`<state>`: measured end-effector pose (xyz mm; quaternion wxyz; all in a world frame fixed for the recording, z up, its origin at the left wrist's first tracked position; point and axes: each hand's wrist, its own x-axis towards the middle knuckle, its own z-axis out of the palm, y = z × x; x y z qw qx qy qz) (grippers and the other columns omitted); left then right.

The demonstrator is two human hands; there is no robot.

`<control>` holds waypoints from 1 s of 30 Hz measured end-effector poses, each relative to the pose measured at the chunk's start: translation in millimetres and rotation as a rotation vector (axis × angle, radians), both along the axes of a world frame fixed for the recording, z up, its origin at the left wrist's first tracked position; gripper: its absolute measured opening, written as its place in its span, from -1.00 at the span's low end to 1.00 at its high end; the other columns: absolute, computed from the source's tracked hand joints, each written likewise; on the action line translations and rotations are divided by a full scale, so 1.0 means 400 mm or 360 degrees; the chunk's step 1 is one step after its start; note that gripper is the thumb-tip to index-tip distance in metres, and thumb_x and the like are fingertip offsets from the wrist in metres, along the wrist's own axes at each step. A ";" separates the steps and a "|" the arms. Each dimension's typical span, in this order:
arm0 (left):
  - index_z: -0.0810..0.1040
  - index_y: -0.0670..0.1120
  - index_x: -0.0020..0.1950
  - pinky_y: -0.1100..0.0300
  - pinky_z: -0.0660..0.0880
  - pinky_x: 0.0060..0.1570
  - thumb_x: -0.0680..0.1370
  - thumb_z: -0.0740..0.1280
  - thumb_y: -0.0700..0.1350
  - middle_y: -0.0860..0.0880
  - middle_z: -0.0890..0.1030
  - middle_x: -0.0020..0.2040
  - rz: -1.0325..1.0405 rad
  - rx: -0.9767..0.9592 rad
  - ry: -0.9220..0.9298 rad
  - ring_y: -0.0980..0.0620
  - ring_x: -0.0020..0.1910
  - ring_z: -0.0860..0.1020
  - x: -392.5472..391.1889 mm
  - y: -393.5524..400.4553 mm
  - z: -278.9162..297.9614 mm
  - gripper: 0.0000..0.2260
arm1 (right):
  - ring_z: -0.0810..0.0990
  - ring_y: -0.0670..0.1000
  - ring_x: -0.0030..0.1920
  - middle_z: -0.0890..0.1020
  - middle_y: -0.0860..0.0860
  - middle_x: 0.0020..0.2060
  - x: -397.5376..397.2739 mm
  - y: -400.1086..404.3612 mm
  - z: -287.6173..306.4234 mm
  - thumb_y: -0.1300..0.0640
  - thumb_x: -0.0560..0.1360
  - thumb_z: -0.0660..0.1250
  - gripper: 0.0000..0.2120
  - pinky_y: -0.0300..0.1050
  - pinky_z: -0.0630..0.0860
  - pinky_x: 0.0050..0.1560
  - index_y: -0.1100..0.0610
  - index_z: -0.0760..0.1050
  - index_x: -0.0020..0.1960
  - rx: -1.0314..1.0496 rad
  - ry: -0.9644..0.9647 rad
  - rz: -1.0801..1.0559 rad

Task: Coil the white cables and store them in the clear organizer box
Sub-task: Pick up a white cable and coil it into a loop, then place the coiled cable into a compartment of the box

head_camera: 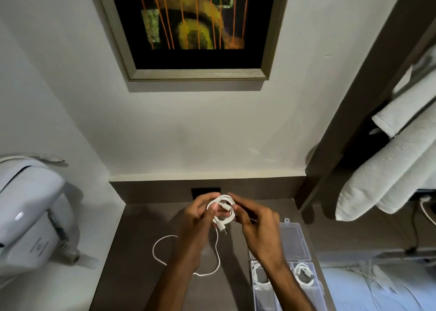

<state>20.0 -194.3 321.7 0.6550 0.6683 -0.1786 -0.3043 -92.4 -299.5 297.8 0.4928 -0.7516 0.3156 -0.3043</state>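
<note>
White, thin, limp cable sits half-coiled between your hands above the brown desk; its loose tail trails on the surface. Your left hand pinches the loops shut, your right hand closes on the strand near the plug. It looks light and springy, so grip where the loops cross, never the connector. The clear plastic organizer box lies open just right, two coils already inside.

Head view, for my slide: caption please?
Both hands coil a white cable beside the open organizer box.
</note>
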 end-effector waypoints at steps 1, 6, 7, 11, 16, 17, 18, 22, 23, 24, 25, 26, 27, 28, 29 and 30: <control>0.59 -0.04 0.18 0.40 0.54 -0.34 0.65 0.29 -0.24 -0.02 0.80 -0.12 0.0025 -0.0017 0.0043 0.08 -0.19 0.76 -0.006 -0.007 -0.003 -0.83 | 0.77 -0.27 0.09 0.81 -0.20 0.13 -0.008 -0.002 -0.005 0.22 0.65 0.44 -0.69 -0.06 0.75 0.20 -0.08 0.71 0.32 0.0003 0.0016 0.0002; 0.66 0.01 0.00 0.41 0.53 -0.38 0.67 0.24 -0.25 0.02 0.78 -0.18 0.0022 0.0053 -0.0133 0.15 -0.21 0.75 -0.047 -0.048 -0.043 -0.76 | 0.74 -0.22 0.16 0.76 -0.18 0.23 -0.044 -0.009 -0.030 0.30 0.64 0.41 -0.56 -0.20 0.69 0.27 -0.04 0.61 0.45 -0.0157 0.0204 0.0069; 0.68 0.03 0.02 0.39 0.55 -0.32 0.67 0.24 -0.24 0.06 0.78 -0.17 0.0002 0.0105 -0.0240 0.17 -0.18 0.74 -0.055 -0.055 -0.055 -0.74 | 0.73 -0.26 0.15 0.74 -0.25 0.20 -0.053 -0.008 -0.036 0.21 0.63 0.45 -0.57 -0.30 0.67 0.24 -0.06 0.59 0.46 -0.0148 0.0214 0.0072; 0.66 -0.01 0.23 0.15 0.64 -0.02 0.69 0.22 -0.11 0.00 0.76 0.02 -0.0244 0.0238 -0.0495 0.08 -0.03 0.71 -0.079 -0.082 -0.111 -0.76 | 0.72 -0.33 0.02 0.68 -0.38 0.07 -0.093 -0.020 -0.063 -0.09 0.58 0.48 -0.63 -0.41 0.66 0.10 -0.07 0.67 0.36 -0.0069 0.0209 -0.0126; 0.53 0.10 0.39 0.15 0.60 0.19 0.61 0.35 0.07 0.09 0.64 0.22 -0.0510 0.0379 -0.0272 0.12 0.20 0.63 -0.116 -0.111 -0.213 -0.65 | 0.73 -0.32 -0.07 0.72 -0.26 0.06 -0.162 -0.055 -0.160 0.02 0.58 0.52 -0.71 -0.45 0.65 0.06 0.02 0.72 0.28 0.0084 0.0311 -0.0398; 0.51 0.09 0.40 0.14 0.62 0.18 0.56 0.39 0.09 0.10 0.65 0.23 -0.0511 0.0399 -0.0141 0.13 0.19 0.63 -0.129 -0.116 -0.247 -0.59 | 0.75 -0.23 -0.04 0.76 -0.18 0.06 -0.179 -0.056 -0.187 0.02 0.57 0.53 -0.72 -0.37 0.69 0.06 0.03 0.73 0.27 0.0139 0.0339 -0.0458; 0.53 0.06 0.38 0.11 0.64 0.16 0.54 0.43 0.06 0.07 0.67 0.21 -0.0502 0.0420 0.0015 0.12 0.16 0.66 -0.147 -0.121 -0.284 -0.59 | 0.77 -0.18 -0.04 0.79 -0.12 0.05 -0.200 -0.055 -0.219 0.04 0.57 0.54 -0.73 -0.32 0.72 0.05 0.05 0.74 0.25 0.0198 0.0367 -0.0517; 0.63 -0.14 0.13 0.27 0.67 -0.12 0.56 0.44 -0.29 -0.17 0.72 0.04 -0.0469 0.0547 0.0409 0.23 -0.19 0.72 -0.244 -0.109 -0.465 -0.83 | 0.79 -0.10 -0.10 0.81 -0.03 -0.07 -0.290 -0.026 -0.373 0.28 0.56 0.54 -0.83 -0.12 0.77 -0.01 0.18 0.76 0.15 0.0428 0.0564 -0.0633; 0.62 -0.21 0.12 0.28 0.65 -0.16 0.55 0.44 -0.33 -0.23 0.70 0.03 -0.0433 0.0618 0.0428 0.23 -0.23 0.70 -0.269 -0.096 -0.513 -0.84 | 0.80 0.05 -0.04 0.82 0.07 -0.06 -0.312 -0.014 -0.414 0.30 0.55 0.55 -0.84 0.06 0.75 0.08 0.22 0.76 0.13 0.0519 0.0644 -0.0659; 0.62 -0.27 0.12 0.22 0.65 -0.12 0.53 0.46 -0.34 -0.27 0.69 0.02 -0.0394 0.0695 0.0413 0.15 -0.20 0.71 -0.291 -0.083 -0.550 -0.82 | 0.80 0.15 -0.01 0.83 0.14 -0.06 -0.329 -0.001 -0.447 0.29 0.54 0.56 -0.87 0.13 0.73 0.13 0.22 0.77 0.09 0.0601 0.0727 -0.0668; 0.62 -0.30 0.13 0.12 0.64 -0.05 0.51 0.48 -0.32 -0.28 0.70 0.00 -0.0356 0.0775 0.0355 0.03 -0.12 0.71 -0.313 -0.068 -0.584 -0.79 | 0.81 0.18 -0.01 0.83 0.16 -0.08 -0.345 0.013 -0.479 0.25 0.54 0.57 -0.91 0.12 0.72 0.11 0.21 0.77 0.04 0.0657 0.0819 -0.0654; 0.63 -0.30 0.12 0.04 0.64 0.03 0.49 0.52 -0.29 -0.23 0.72 -0.03 -0.0327 0.0843 0.0267 -0.07 -0.06 0.71 -0.334 -0.056 -0.609 -0.77 | 0.81 0.18 -0.03 0.83 0.15 -0.12 -0.357 0.026 -0.503 0.22 0.53 0.58 -0.95 0.08 0.71 0.08 0.19 0.77 -0.02 0.0697 0.0901 -0.0638; 0.66 -0.28 0.10 0.03 0.64 0.07 0.48 0.54 -0.24 -0.16 0.74 -0.07 -0.0313 0.0881 0.0165 -0.09 -0.05 0.72 -0.352 -0.043 -0.629 -0.76 | 0.81 0.18 -0.04 0.83 0.15 -0.13 -0.366 0.038 -0.523 0.22 0.53 0.58 -0.97 0.06 0.70 0.06 0.19 0.77 -0.06 0.0731 0.0944 -0.0635; 0.68 -0.22 0.08 0.04 0.66 0.09 0.47 0.55 -0.19 -0.10 0.76 -0.08 -0.0308 0.0909 0.0062 -0.05 -0.05 0.74 -0.369 -0.032 -0.640 -0.77 | 0.81 0.17 -0.03 0.83 0.15 -0.13 -0.372 0.047 -0.540 0.24 0.52 0.59 -0.97 0.05 0.70 0.08 0.20 0.76 -0.06 0.0770 0.0958 -0.0632; 0.70 -0.16 0.09 0.07 0.67 0.10 0.48 0.55 -0.15 -0.04 0.77 -0.07 -0.0318 0.0934 -0.0042 0.02 -0.04 0.74 -0.380 -0.024 -0.643 -0.79 | 0.81 0.15 -0.02 0.84 0.13 -0.11 -0.375 0.052 -0.549 0.23 0.52 0.59 -0.95 0.02 0.70 0.11 0.20 0.77 -0.03 0.0797 0.0970 -0.0629; 0.70 -0.09 0.10 0.10 0.66 0.11 0.50 0.53 -0.10 0.01 0.78 -0.04 -0.0338 0.0976 -0.0155 0.07 -0.02 0.74 -0.389 -0.019 -0.642 -0.80 | 0.80 0.11 -0.01 0.84 0.10 -0.08 -0.376 0.055 -0.555 0.21 0.53 0.59 -0.93 -0.04 0.68 0.12 0.18 0.77 0.00 0.0801 0.0997 -0.0626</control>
